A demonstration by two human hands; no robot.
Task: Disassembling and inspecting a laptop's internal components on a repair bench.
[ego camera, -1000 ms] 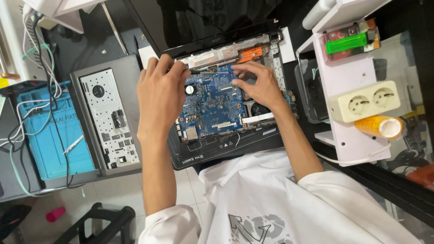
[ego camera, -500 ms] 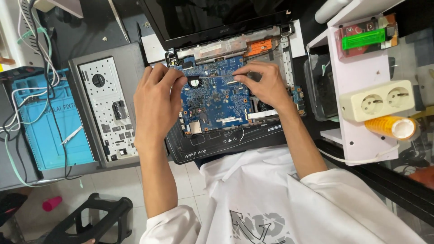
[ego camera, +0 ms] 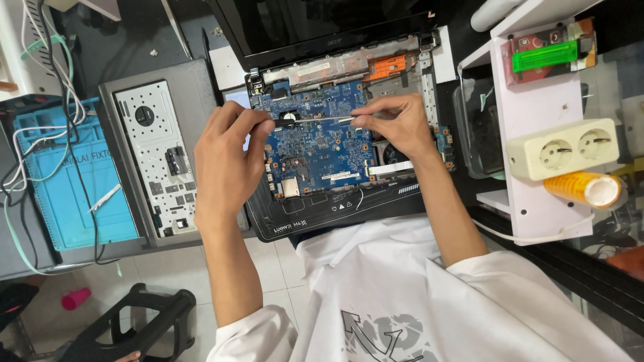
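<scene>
A thin pale strip [ego camera: 312, 119], flat like a ribbon cable, stretches level across the upper part of a blue circuit board [ego camera: 322, 144] inside an opened laptop [ego camera: 335, 208] on the workbench. The person's left hand [ego camera: 228, 164] pinches the strip's left end between thumb and fingertips, the other fingers curled over the board's left edge. The right hand [ego camera: 396, 124] pinches the right end the same way, its wrist resting over the laptop's right side. Both hands are closed on the strip, which is held just above the board near a small round fan.

Above the board sit a silver metal plate [ego camera: 329, 67] and an orange part [ego camera: 386, 67], and beyond them the dark laptop screen [ego camera: 315, 27] is folded back. To the left of the laptop lies a grey cover panel [ego camera: 157, 154], inner side up, and beside it a light blue mat [ego camera: 67, 181] crossed by loose white and black wires [ego camera: 40, 141]. To the right stands a white shelf [ego camera: 537, 100] carrying a cream double wall socket [ego camera: 563, 151], a green tool [ego camera: 545, 55] and an orange roll [ego camera: 583, 188]. The person wears a white printed shirt [ego camera: 402, 295].
</scene>
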